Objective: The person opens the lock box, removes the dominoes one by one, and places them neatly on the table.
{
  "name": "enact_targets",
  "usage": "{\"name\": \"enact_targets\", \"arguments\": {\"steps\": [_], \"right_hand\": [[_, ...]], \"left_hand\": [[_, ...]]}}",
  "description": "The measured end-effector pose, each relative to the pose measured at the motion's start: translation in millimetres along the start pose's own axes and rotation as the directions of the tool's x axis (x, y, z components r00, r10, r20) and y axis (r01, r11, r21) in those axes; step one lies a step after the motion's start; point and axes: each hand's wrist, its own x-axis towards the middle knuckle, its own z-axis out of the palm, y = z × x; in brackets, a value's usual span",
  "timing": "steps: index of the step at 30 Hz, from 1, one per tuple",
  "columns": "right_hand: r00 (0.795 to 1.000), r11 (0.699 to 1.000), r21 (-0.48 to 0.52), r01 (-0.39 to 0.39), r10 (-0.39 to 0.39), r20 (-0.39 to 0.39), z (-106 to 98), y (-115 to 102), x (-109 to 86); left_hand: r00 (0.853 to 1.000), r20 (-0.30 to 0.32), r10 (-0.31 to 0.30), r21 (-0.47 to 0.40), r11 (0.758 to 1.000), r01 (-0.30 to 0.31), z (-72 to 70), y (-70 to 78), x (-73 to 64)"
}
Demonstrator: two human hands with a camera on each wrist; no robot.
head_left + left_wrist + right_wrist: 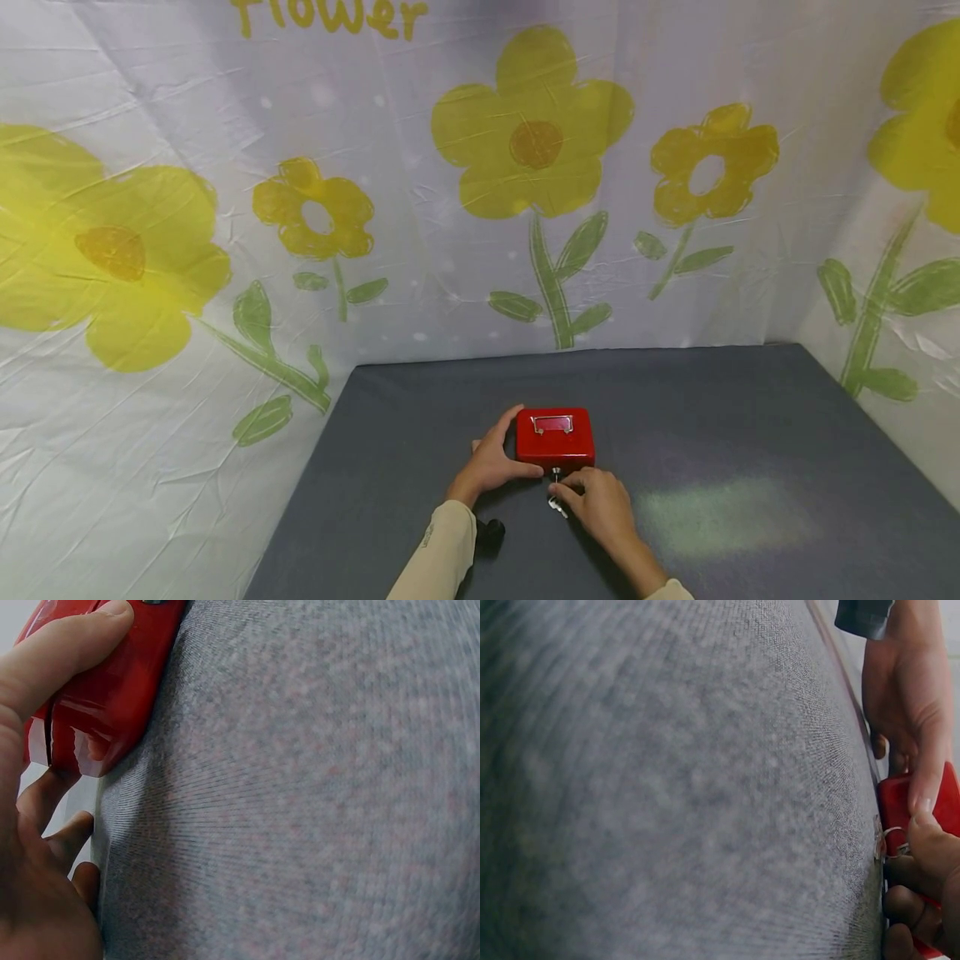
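A small red cash box (553, 450) with a folded metal handle (552, 424) on its lid sits on the dark cloth-covered table. My left hand (495, 458) grips its left front corner, thumb on the front face and fingers along the side. In the left wrist view, that thumb (82, 637) presses the red front near the lid seam. At the front lock (556, 472), my right hand (602, 502) pinches a key between thumb and forefinger. Further keys on a ring (557, 506) dangle below it. The right wrist view shows the ring (891, 838) beside the right thumb.
The grey table (712, 433) spreads around the box, with a bright patch of light at right. Behind it and at both sides hangs a white curtain (420, 275) printed with yellow flowers. A black wrist device (491, 533) shows beside the left sleeve.
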Motion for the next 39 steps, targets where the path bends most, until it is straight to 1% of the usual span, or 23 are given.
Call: {"name": "enact_targets", "arguments": {"steps": [5, 8, 12, 16, 31, 39], "right_hand": [[1.0, 1.0, -0.002, -0.006, 0.006, -0.004, 1.3, 0.5, 0.8], [1.0, 1.0, -0.003, -0.02, 0.02, -0.009, 1.9, 0.2, 1.8], [1.0, 1.0, -0.011, -0.007, 0.007, -0.023, 1.6, 0.5, 2.5], [1.0, 1.0, -0.006, 0.006, -0.006, -0.03, 0.4, 0.3, 2.5], [1.0, 0.999, 0.024, -0.029, 0.029, -0.003, -0.6, -0.9, 0.7], [0.998, 0.997, 0.065, -0.047, 0.049, -0.026, 1.8, -2.3, -0.4]], "left_hand": [[1.0, 0.0, 0.004, 0.002, 1.0, -0.004, -0.1, 0.4, -0.8], [1.0, 0.0, 0.017, 0.002, 1.0, -0.017, -0.1, 0.1, -0.2], [1.0, -0.002, 0.027, -0.003, 1.0, -0.027, 0.0, 0.2, 0.9], [1.0, -0.004, 0.025, -0.006, 1.0, -0.025, 0.1, -0.1, 2.0], [1.0, 0.007, 0.015, -0.01, 1.0, -0.015, 0.3, -0.3, 0.8], [1.0, 0.004, 0.006, -0.019, 1.0, -0.006, 0.0, 0.3, -0.5]]}}
